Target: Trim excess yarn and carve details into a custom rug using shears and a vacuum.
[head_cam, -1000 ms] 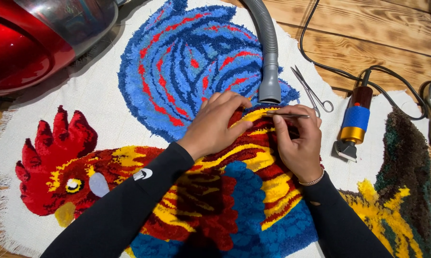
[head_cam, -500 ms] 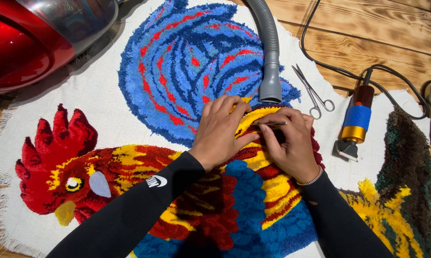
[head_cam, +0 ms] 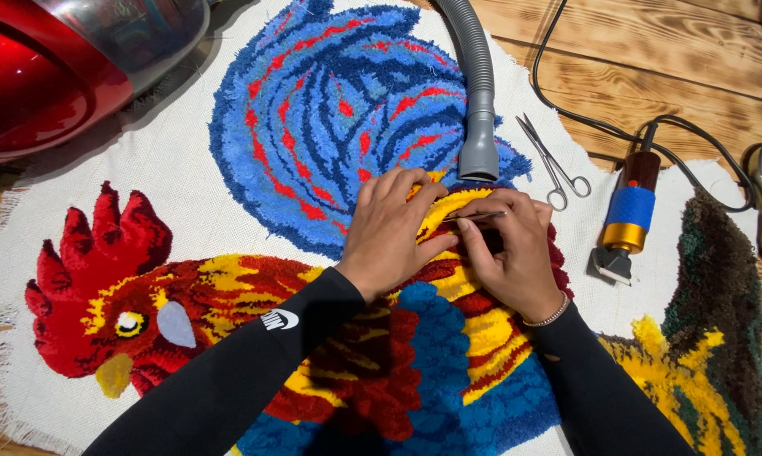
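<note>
Head view, looking straight down on a tufted rooster rug spread over wooden planks. Left hand at frame centre, fingers curled and pressed flat into the yellow and red pile, gripping nothing. Right hand just beside it, touching it, thumb and forefinger pinched closed around a thin metal tool lying level across the yellow strip; kind of tool too small to tell. Grey vacuum hose running down from the top edge, nozzle resting on the blue tail feathers just above the fingertips. Small silver scissors right of the nozzle, lying on the white backing cloth. Corded trimmer further right, brown, blue and gold bands, black cable looping toward the upper right. Red vacuum cleaner body filling the upper left corner. Small white logo mark on the black left sleeve, lower centre. Red comb and yellow beak of the rooster at lower left.
</note>
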